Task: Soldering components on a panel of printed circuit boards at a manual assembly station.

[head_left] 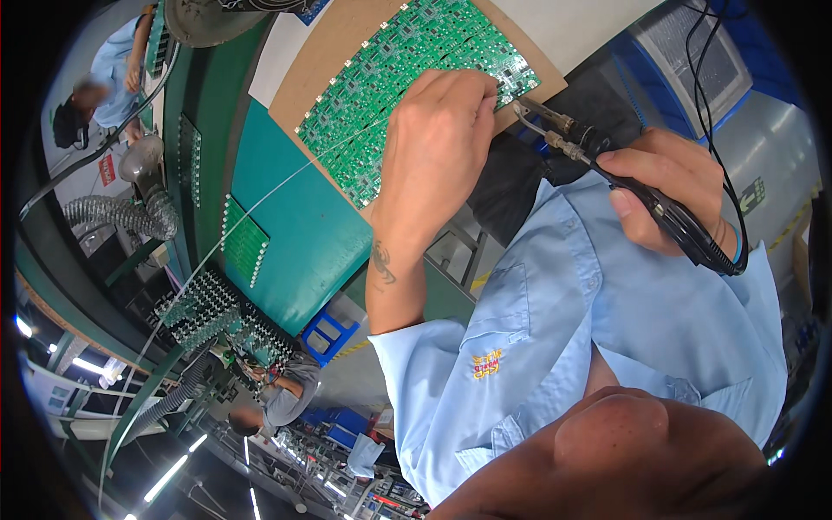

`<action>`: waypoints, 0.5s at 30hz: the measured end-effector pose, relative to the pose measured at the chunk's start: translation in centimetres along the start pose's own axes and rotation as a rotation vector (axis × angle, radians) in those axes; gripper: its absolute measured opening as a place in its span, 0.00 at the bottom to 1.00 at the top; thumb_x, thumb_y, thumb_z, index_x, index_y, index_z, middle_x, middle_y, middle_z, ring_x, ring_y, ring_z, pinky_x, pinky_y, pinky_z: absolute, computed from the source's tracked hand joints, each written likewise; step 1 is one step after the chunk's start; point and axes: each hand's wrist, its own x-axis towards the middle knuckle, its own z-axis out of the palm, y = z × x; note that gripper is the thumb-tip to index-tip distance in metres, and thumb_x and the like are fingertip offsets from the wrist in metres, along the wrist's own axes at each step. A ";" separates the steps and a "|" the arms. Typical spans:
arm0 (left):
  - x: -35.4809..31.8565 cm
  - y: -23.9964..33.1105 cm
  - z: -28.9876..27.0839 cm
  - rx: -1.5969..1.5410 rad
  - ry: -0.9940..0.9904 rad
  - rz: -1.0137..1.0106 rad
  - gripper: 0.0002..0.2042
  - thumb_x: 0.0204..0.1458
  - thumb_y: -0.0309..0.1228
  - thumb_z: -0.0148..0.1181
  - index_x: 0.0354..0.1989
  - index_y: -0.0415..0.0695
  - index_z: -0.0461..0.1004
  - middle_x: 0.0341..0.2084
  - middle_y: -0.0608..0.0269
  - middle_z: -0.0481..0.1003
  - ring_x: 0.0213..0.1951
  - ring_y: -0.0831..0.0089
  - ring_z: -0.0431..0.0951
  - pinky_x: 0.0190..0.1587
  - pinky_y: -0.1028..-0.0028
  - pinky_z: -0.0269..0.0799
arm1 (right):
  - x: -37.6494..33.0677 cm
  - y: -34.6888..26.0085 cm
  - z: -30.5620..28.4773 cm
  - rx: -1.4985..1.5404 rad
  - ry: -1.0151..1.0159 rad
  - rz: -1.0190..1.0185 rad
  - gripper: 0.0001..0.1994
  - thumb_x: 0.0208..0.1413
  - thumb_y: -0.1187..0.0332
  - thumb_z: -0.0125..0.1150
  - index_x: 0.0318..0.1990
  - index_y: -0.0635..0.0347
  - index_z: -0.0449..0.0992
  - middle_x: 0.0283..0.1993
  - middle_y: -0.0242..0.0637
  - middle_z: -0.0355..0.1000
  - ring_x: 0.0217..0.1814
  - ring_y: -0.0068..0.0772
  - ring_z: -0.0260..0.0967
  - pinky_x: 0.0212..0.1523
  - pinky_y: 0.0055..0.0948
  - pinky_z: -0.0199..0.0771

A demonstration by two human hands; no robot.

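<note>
My left hand (438, 147) is over the right part of a green circuit board panel (347, 143), its fingers pinched together. A thin pale solder wire (295, 173) crosses the panel from the left and runs into this hand; its end is hidden by my fingers. In my right hand (672, 186) is a black soldering iron (646, 199) with a metal front and a thin bent metal tube beside it. Its tip is close to the panel's right corner, just right of my left fingertips. I cannot tell whether it touches. The panel lies on a brown board (290, 104).
A green mat (299, 234) covers the bench, with another green circuit board (245, 241) on its left. Many boards (208, 312) stand further left, near a flexible duct (113, 217). A black cable (715, 130) hangs at right by a blue bin (693, 65). Two people work at left.
</note>
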 end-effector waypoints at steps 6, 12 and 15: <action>0.0 -0.1 0.3 0.013 0.003 0.003 0.03 0.54 0.20 0.64 0.37 0.38 0.79 0.34 0.57 0.81 0.37 0.57 0.77 0.42 0.63 0.76 | 0.1 0.2 0.2 -0.001 0.000 0.000 0.15 0.52 0.69 0.67 0.46 0.68 0.84 0.32 0.41 0.76 0.24 0.36 0.67 0.26 0.29 0.68; 0.1 -0.1 0.5 0.029 0.004 0.030 0.03 0.54 0.20 0.63 0.36 0.37 0.78 0.35 0.57 0.81 0.37 0.57 0.76 0.44 0.63 0.76 | 0.1 0.0 0.1 -0.011 -0.011 0.003 0.16 0.53 0.68 0.68 0.47 0.67 0.83 0.32 0.41 0.77 0.24 0.36 0.67 0.26 0.29 0.69; 0.3 0.0 0.5 0.042 -0.004 0.027 0.03 0.54 0.19 0.64 0.36 0.37 0.79 0.36 0.58 0.81 0.38 0.58 0.77 0.44 0.64 0.76 | -0.1 0.0 0.1 -0.016 -0.013 0.004 0.16 0.53 0.68 0.68 0.47 0.67 0.83 0.32 0.42 0.77 0.24 0.37 0.67 0.26 0.29 0.69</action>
